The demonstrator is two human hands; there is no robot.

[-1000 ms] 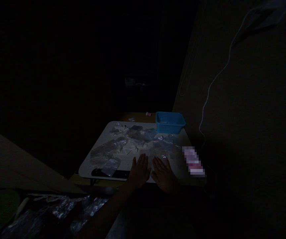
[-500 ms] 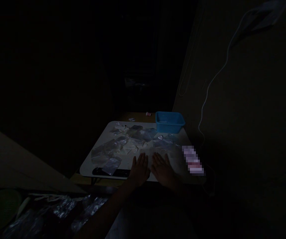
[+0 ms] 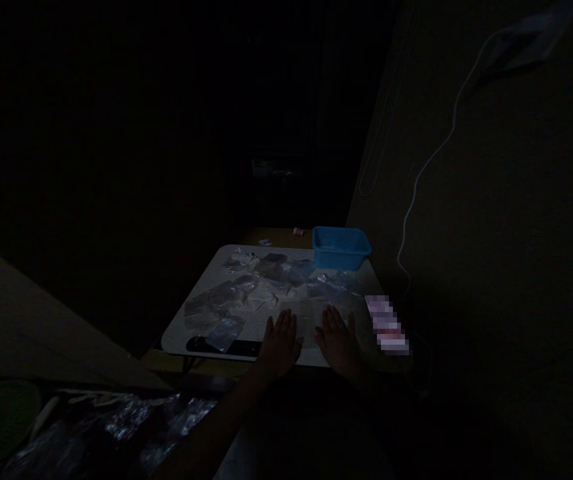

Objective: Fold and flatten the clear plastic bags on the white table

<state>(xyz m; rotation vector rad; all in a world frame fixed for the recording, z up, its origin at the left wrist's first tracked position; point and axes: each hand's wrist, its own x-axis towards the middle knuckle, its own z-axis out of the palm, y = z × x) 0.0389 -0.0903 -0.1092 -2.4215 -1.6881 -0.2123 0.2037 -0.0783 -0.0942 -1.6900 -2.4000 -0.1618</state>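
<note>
The scene is very dark. My left hand [image 3: 280, 341] lies flat, fingers together and stretched out, on the near edge of a small white table [image 3: 201, 330]. My right hand [image 3: 339, 340] lies flat beside it, palm down, a gap between the two. Neither hand holds anything. Several clear plastic bags [image 3: 246, 293] are strewn over the table just beyond my fingers. A blue plastic tub [image 3: 340, 246] stands at the far right corner.
A dark flat object [image 3: 226, 347] lies at the table's near edge, left of my left hand. A blurred-out item [image 3: 387, 325] sits at the right edge. More crinkled plastic [image 3: 131, 427] lies low at left. A wall with a white cable [image 3: 416, 193] rises at right.
My right hand has slid a little to the right, widening the gap to my left hand. The left hand stays put.
</note>
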